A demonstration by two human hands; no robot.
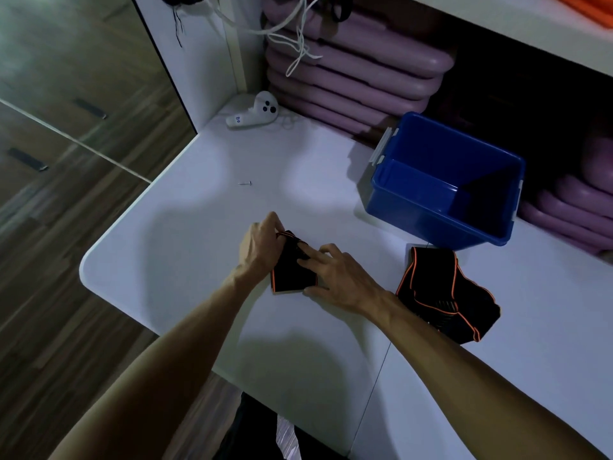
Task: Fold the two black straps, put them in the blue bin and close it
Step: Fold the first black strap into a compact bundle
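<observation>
Folded strap (pixel 292 272), soft, light, springy: my left hand (pixel 262 249) pinches its far edge, right hand (pixel 335 277) presses flat-fingered on top.

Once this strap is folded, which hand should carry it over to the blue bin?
Probably the right hand. It already presses on the folded strap, and the open blue bin stands on its side of the table. The left hand pinches the strap's far end and would have to cross over.
</observation>
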